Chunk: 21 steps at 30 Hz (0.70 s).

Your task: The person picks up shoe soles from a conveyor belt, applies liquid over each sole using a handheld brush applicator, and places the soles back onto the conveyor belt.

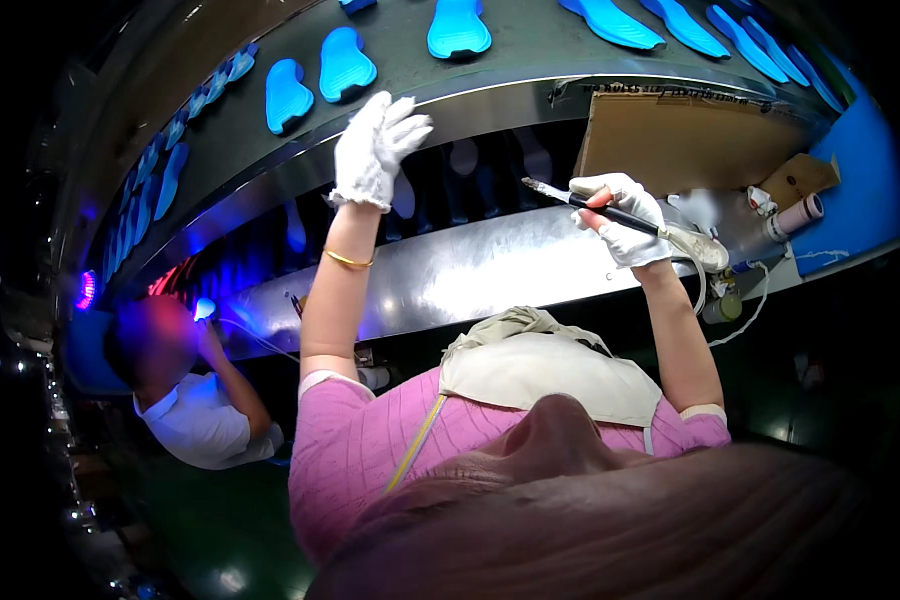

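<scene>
In a white glove, my left hand (375, 150) reaches up to the metal edge of the conveyor belt (400, 80), its fingers spread and nothing in them. The nearest pieces are a blue shoe sole (346, 65) and another blue sole (288, 96) lying on the belt. My right hand (625, 210), also gloved, is closed round a brush (638, 222) with a black handle. The brush tip points left, over the gap below the belt. A pale tube (703, 270) curves down beside the handle's rear end.
Below the belt runs a shiny metal shelf (470, 262). A cardboard sheet (680, 145) leans at the right, near a roll (798, 215) and a small jar (722, 308). Several more blue soles line the belt. At the left, a co-worker (205, 415) holds something glowing blue.
</scene>
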### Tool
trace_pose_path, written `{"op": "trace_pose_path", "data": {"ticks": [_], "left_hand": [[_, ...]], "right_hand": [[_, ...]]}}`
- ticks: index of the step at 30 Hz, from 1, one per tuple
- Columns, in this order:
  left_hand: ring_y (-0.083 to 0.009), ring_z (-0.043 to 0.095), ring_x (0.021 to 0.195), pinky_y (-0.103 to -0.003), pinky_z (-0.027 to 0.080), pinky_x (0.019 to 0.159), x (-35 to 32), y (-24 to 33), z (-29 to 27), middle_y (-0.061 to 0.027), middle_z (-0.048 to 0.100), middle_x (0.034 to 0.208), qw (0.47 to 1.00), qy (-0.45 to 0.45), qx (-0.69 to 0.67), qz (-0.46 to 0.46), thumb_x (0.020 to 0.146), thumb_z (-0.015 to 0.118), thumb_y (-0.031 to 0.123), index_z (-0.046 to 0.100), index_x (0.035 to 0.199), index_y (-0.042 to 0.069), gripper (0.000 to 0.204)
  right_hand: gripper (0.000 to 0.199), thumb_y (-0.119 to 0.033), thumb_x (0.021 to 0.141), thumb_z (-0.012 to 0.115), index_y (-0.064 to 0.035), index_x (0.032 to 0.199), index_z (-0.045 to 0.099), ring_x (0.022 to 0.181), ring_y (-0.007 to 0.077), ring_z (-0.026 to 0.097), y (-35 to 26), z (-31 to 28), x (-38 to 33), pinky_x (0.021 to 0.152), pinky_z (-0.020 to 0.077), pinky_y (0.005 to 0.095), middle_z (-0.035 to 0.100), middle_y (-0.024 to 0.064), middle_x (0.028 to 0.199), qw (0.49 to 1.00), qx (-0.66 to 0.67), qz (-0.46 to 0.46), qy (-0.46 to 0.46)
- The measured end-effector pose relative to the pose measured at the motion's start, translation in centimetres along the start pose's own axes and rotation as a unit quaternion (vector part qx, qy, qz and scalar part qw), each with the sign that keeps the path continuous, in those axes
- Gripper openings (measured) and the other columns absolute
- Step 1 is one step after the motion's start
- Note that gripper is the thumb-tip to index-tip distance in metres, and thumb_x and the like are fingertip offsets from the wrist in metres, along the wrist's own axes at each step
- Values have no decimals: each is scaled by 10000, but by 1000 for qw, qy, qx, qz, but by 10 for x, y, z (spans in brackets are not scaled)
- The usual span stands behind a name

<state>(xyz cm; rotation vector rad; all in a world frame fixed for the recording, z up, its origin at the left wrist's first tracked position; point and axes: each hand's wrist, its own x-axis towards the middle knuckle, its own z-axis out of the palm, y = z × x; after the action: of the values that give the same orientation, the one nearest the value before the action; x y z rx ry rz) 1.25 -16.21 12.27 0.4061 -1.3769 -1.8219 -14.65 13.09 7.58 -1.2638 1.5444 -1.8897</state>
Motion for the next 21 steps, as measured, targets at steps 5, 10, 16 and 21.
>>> {"op": "trace_pose_path", "data": {"ticks": [5, 10, 16, 21], "left_hand": [[-280, 603, 945, -388, 456, 877, 52, 70, -100, -106, 640, 1008, 485, 112, 780, 379, 784, 655, 307, 658, 1068, 160, 320], [-272, 574, 779, -321, 438, 775, 41, 56, -124, -112, 620, 800, 627, 143, 735, 215, 692, 738, 339, 712, 926, 88, 344], [-212, 587, 889, -323, 454, 841, -45, 87, -89, -93, 630, 962, 812, 262, 379, 358, 895, 580, 371, 619, 1046, -3, 405], [-256, 517, 902, -357, 429, 806, -93, 134, -80, -188, 561, 1128, 959, -167, -98, 208, 948, 364, 474, 616, 861, 26, 521]], "right_hand": [[181, 66, 762, 668, -34, 870, 562, 765, 107, 621, -1, 21, 2, 706, 511, 237, 633, 122, 991, 998, 43, 37, -31], [203, 56, 734, 705, -45, 893, 629, 798, 111, 625, 12, 24, 3, 714, 509, 221, 674, 91, 944, 994, 26, 99, -33], [201, 42, 735, 713, -39, 897, 628, 816, 120, 631, 15, 11, -6, 727, 524, 230, 673, 100, 956, 988, 19, 148, -35], [169, 28, 746, 715, -31, 858, 603, 809, 127, 635, 19, 15, -6, 726, 528, 245, 670, 115, 946, 987, 59, 148, -25]]}}
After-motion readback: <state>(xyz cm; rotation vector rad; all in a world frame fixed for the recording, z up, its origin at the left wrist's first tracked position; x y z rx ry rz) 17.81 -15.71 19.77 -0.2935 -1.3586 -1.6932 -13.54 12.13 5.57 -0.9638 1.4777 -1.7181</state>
